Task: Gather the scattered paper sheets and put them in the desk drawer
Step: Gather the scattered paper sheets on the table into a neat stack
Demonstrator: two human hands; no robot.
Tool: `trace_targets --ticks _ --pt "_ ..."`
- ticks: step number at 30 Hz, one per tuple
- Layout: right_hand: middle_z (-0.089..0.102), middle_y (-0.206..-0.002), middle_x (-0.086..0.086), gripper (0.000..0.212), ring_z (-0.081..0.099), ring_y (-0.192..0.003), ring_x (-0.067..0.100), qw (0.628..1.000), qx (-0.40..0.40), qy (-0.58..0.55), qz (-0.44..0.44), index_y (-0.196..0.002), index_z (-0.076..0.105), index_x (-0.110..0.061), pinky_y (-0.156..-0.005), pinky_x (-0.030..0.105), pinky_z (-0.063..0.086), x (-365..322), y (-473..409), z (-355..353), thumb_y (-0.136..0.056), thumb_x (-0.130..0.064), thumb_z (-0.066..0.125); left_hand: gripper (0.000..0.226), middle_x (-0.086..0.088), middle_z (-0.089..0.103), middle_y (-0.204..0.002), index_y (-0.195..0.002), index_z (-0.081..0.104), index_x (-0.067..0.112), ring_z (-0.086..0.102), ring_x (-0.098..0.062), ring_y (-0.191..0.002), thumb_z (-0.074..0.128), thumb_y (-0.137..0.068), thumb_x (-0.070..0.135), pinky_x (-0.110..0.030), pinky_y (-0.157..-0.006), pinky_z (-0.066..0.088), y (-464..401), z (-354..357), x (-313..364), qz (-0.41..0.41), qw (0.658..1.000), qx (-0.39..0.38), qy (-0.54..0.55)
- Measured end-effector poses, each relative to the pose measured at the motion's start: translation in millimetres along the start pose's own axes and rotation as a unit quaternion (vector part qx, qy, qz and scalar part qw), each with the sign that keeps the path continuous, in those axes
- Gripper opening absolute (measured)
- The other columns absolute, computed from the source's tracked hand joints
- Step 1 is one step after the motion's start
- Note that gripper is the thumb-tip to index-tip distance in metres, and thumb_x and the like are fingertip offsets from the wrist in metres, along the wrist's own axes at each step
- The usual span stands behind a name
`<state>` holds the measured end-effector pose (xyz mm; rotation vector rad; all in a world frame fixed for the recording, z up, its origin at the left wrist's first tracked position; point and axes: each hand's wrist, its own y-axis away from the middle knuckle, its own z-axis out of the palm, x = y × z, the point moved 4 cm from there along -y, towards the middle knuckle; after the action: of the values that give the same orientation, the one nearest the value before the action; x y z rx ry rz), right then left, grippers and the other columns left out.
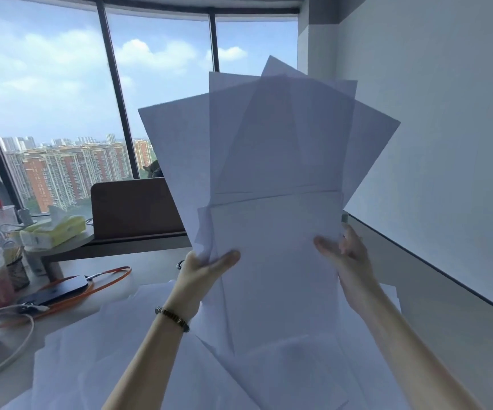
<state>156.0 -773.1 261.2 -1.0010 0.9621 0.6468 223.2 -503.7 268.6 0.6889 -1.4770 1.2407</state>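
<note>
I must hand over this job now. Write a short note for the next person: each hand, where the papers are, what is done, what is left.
Left hand: grips the lower left edge of the fanned sheets, thumb in front.
Right hand: holds their lower right edge.
The sheets are raised above the desk, uneven, not squared.
More loose sheets lie on the desk below.
Done: some sheets gathered.
Left: square the bundle, collect the rest, put all in the drawer, which is not in view.

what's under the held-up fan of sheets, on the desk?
More loose white sheets lie overlapping on the desk beneath the fan of sheets, which the left hand and right hand hold raised. The fan and forearms cover the desk's middle; no drawer is visible.
</note>
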Motion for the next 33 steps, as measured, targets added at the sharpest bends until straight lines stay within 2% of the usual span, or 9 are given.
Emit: trace_targets --ticks 2,5,8,11,17,21,24,29,33 --pt "0.076 -0.116 -0.003 0.035 0.071 -0.107 0.008 0.999 -0.004 0.012 0.041 -0.123 0.066 -0.018 -0.096 0.031 0.051 22 14 -5 -0.089 -0.016 0.075 0.02 -0.006 0.078 -0.107 -0.102 0.077 0.012 0.072 -0.023 -0.107 0.079 -0.083 0.014 -0.034 -0.092 0.057 8 1 -21 -0.047 0.998 -0.028 -0.032" --pt "0.08 -0.093 -0.001 0.005 0.075 -0.096 0.011 0.996 0.014 0.063 0.063 -0.093 0.074 -0.011 -0.084 0.031 0.056 46 28 -9 -0.089 -0.012 0.075 0.021 -0.003 0.079 -0.102 -0.105 0.076 0.013 0.074 -0.021 -0.101 0.076 -0.084 0.01 -0.022 -0.077 0.057 21 3 -46 -0.09 0.994 -0.038 -0.04" --pt "0.078 -0.099 0.011 0.025 0.073 -0.103 0.027 0.993 0.013 0.099 0.065 -0.102 0.073 -0.007 -0.088 0.051 0.058 52 26 -6 -0.086 -0.025 0.075 0.02 -0.001 0.08 -0.098 -0.1 0.077 0.015 0.075 -0.021 -0.097 0.078 -0.082 0.008 -0.023 -0.074 0.057 18 3 -51 -0.095 0.994 -0.013 -0.051" --pt "0.08 -0.1 -0.003 0.015 0.076 -0.096 0.015 0.994 0.007 0.092 0.053 -0.107 0.073 -0.018 -0.078 0.032 0.06 47 19 -4 -0.094 -0.014 0.067 0.019 -0.003 0.08 -0.096 -0.096 0.078 0.016 0.076 -0.022 -0.094 0.08 -0.079 0.007 -0.027 -0.076 0.058 12 4 -48 -0.088 0.994 0.014 -0.059" --pt "0.08 -0.099 0.005 0.018 0.075 -0.091 0.024 0.997 0.019 0.049 0.063 -0.112 0.071 -0.012 -0.08 0.043 0.058 42 11 -6 -0.093 -0.011 0.069 0.024 -0.012 0.078 -0.102 -0.103 0.076 0.005 0.075 -0.025 -0.093 0.08 -0.079 0.008 -0.031 -0.077 0.059 10 2 -34 -0.04 0.999 -0.008 0.019" --pt "0.08 -0.1 -0.004 0.021 0.076 -0.093 0.013 0.993 -0.009 0.084 0.079 -0.111 0.072 -0.015 -0.076 0.028 0.057 54 18 -8 -0.09 -0.011 0.073 0.016 -0.007 0.079 -0.101 -0.098 0.078 0.009 0.074 -0.019 -0.094 0.077 -0.083 0.007 -0.024 -0.078 0.056 15 -1 -42 -0.041 0.998 -0.031 -0.033" --pt "0.08 -0.092 -0.01 0.017 0.076 -0.088 0.01 0.993 0.011 0.087 0.078 -0.104 0.073 -0.016 -0.064 0.018 0.056 60 19 -9 -0.091 -0.006 0.069 0.02 -0.005 0.079 -0.103 -0.105 0.076 0.008 0.074 -0.017 -0.096 0.074 -0.085 0.004 -0.026 -0.081 0.055 19 0 -48 -0.065 0.995 -0.054 -0.047" --pt "0.08 -0.101 0.002 0.024 0.076 -0.091 0.02 0.995 0.062 0.017 0.076 -0.112 0.072 -0.012 -0.074 0.033 0.06 58 17 -13 -0.092 -0.001 0.066 0.023 0.0 0.078 -0.107 -0.108 0.073 0.015 0.074 -0.014 -0.099 0.074 -0.086 0.008 -0.027 -0.087 0.057 23 -1 -58 -0.096 0.983 -0.105 -0.114" --pt "0.079 -0.108 0.002 0.027 0.075 -0.1 0.021 0.996 0.058 -0.002 0.071 -0.117 0.071 -0.012 -0.078 0.032 0.059 52 17 -11 -0.094 -0.001 0.063 0.01 0.004 0.08 -0.092 -0.094 0.076 0.018 0.075 -0.019 -0.092 0.078 -0.084 0.017 -0.031 -0.08 0.058 20 -5 -65 -0.106 0.985 -0.031 -0.135"
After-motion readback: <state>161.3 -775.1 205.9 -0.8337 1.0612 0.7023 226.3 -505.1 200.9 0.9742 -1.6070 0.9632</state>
